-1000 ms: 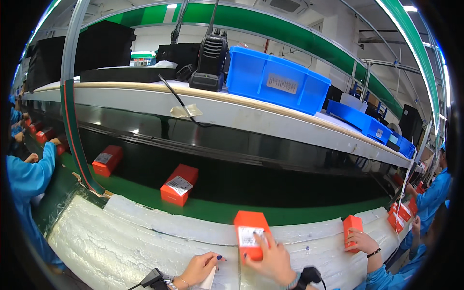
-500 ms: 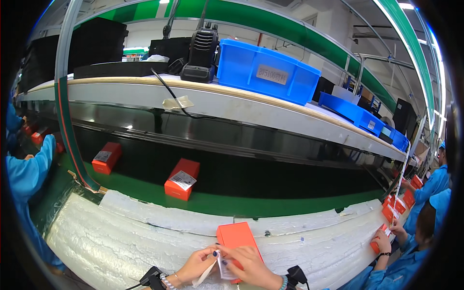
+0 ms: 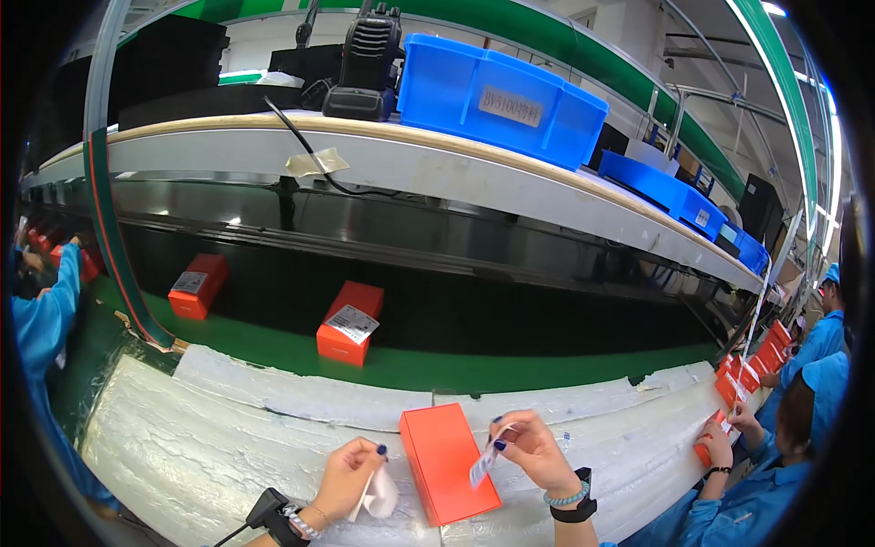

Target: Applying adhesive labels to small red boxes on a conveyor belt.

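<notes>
- An orange box [image 3: 448, 463] lies flat on the white foam padding [image 3: 228, 428] at the near edge of the bench, between the person's two hands. Its broad top face is plain, bright orange, with crisp edges; one long side shows a slightly darker orange.
- The right hand [image 3: 529, 448] sits just beside the box's right edge, fingers curled in, thumb and forefinger pinched on a small white label strip [image 3: 483, 463] that hangs down over the box's right side. Dark polish shows on the nails; a bead bracelet and a black wristband sit on that wrist.
- The left hand [image 3: 348, 474] is just left of the box, loosely closed around a crumpled piece of white backing paper [image 3: 378, 497], thumb raised. A black band with a cord is on its wrist.
- Beyond the padding, on the green conveyor belt [image 3: 510, 365], stand two more orange boxes with white labels on top: one [image 3: 349, 324] near the middle, one [image 3: 198, 285] further left.
- Up on the shelf: a black handheld radio [image 3: 365, 59] and a large blue bin [image 3: 497, 96].
- At the right, a co-worker in blue [image 3: 775, 474] handles small orange boxes.
</notes>
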{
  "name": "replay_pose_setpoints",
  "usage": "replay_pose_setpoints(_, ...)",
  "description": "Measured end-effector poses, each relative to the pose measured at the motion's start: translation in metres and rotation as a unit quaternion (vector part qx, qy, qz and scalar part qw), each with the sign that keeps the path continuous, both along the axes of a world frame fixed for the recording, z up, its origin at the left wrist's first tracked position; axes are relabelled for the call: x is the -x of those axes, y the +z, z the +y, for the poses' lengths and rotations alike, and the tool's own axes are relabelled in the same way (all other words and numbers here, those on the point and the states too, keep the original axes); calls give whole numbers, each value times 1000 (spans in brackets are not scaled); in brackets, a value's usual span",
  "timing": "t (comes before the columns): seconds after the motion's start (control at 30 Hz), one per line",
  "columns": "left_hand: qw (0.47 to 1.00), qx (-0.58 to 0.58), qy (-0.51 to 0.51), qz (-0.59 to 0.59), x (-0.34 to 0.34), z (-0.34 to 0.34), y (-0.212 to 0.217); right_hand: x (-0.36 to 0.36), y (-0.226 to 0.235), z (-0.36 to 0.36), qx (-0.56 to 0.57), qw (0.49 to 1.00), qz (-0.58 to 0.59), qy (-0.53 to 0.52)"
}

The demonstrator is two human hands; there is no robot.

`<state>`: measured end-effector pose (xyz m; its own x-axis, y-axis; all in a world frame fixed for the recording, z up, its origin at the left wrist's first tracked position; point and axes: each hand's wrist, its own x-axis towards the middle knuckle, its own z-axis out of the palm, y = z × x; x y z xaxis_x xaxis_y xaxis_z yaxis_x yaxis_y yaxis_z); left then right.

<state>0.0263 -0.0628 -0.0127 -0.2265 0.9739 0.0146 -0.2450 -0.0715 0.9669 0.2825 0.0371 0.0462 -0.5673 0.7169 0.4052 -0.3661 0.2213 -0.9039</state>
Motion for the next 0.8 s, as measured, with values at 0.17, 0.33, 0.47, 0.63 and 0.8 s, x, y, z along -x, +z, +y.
replay_pose_setpoints(0.17, 957, -45, -94, 272, -18, -4, -13, 14, 13, -10, -68, 952, -299, 19)
replay_pose_setpoints(0.33, 886, -144, -184, 401, -22, 2, -26, 26, 5, -14, -110, 911, -397, 19)
replay_pose_setpoints(0.47, 919, -109, -193, 326, -29, -3, -15, 27, 5, -18, -111, 906, -408, 9)
replay_pose_setpoints(0.63, 889, -106, -214, 392, -28, -4, -20, 27, 5, -18, -125, 896, -426, 10)
replay_pose_setpoints(0.8, 886, -100, -217, 397, -27, -3, -20, 28, 6, -18, -139, 891, -433, 15)
